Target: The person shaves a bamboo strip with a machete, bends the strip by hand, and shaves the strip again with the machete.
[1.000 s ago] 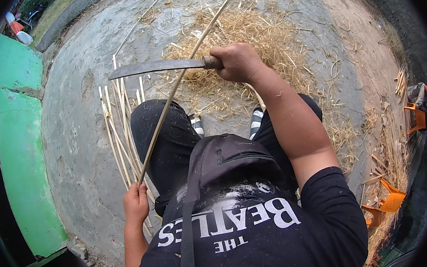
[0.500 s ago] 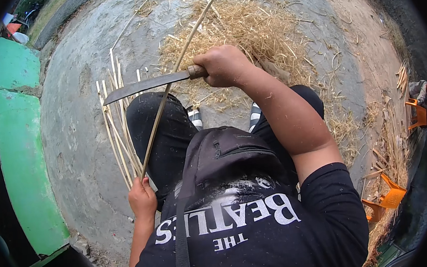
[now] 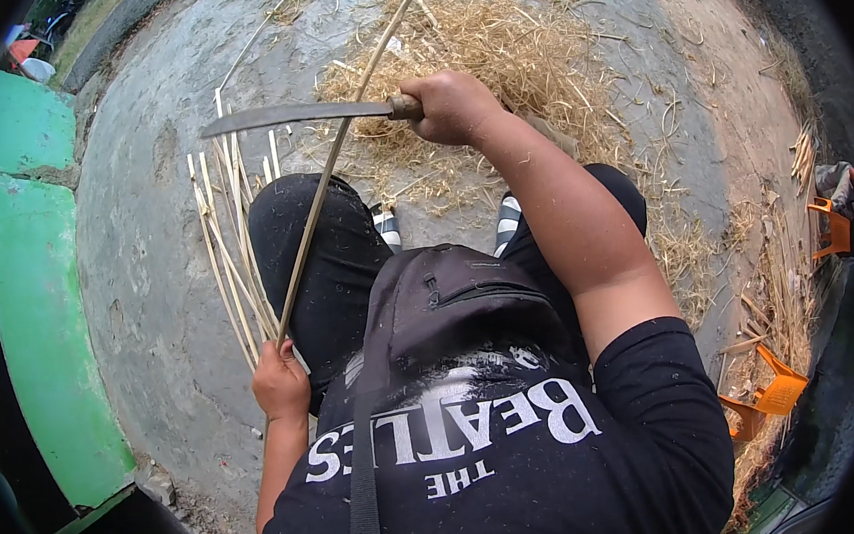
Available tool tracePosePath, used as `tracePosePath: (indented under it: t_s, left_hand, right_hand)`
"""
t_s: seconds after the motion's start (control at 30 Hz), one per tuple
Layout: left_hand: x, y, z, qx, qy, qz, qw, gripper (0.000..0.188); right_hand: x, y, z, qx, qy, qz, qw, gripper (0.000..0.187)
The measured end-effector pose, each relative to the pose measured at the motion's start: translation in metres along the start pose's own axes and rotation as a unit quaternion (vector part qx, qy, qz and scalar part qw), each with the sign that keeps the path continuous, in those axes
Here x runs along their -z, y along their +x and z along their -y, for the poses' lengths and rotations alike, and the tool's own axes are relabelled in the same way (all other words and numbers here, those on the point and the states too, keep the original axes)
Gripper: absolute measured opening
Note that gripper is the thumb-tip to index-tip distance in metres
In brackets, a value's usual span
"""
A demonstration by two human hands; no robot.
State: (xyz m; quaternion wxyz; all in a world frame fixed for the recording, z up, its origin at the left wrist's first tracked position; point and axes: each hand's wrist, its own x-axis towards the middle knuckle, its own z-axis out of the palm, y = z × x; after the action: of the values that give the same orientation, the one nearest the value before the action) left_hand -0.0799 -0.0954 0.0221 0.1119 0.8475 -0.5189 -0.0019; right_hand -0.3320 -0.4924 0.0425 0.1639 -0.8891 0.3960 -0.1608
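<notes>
My left hand (image 3: pixel 281 381) is closed around the lower end of a long, thin bamboo strip (image 3: pixel 326 190), which slants up and away past my left knee. In my right hand (image 3: pixel 455 106) is the wooden handle of a machete (image 3: pixel 285 115). Its curved blade points left and crosses the strip near the far part of its length, seemingly touching it. Several pale, narrow strips (image 3: pixel 234 242) lie beside my left leg, just beyond the left hand.
A heap of curly shavings (image 3: pixel 532 68) covers the concrete beyond my feet. At the left stands a green wall (image 3: pixel 41 267). To the right are loose strips and fibres (image 3: pixel 780 289), an orange plastic chair (image 3: pixel 783 390) and another orange chair (image 3: pixel 830 225).
The machete and my right hand have moved farther away along the strip, and the blade lies more level. My left hand stays near the same spot, still gripping the strip.
</notes>
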Motion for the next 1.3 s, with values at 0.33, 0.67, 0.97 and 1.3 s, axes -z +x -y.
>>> tracePosePath:
  t_s: [0.33,0.67,0.97,1.3]
  left_hand:
    - [-0.001,0.003,0.002,0.004,-0.006,-0.012,1.0,0.026]
    - [0.009,0.004,-0.002,-0.007,0.009,-0.013,1.0,0.025]
    - [-0.016,0.001,0.014,-0.022,-0.007,-0.057,0.998,0.023]
    - [-0.002,0.003,0.007,-0.027,0.003,-0.052,0.998,0.02]
  right_hand:
    - [0.012,-0.008,0.03,0.069,-0.031,0.003,0.997,0.011]
    - [0.008,0.0,-0.015,-0.091,0.012,-0.038,0.995,0.011]
    - [0.022,-0.002,-0.018,-0.073,0.05,-0.038,0.995,0.012]
    - [0.006,-0.01,0.017,0.02,0.001,-0.024,1.0,0.012]
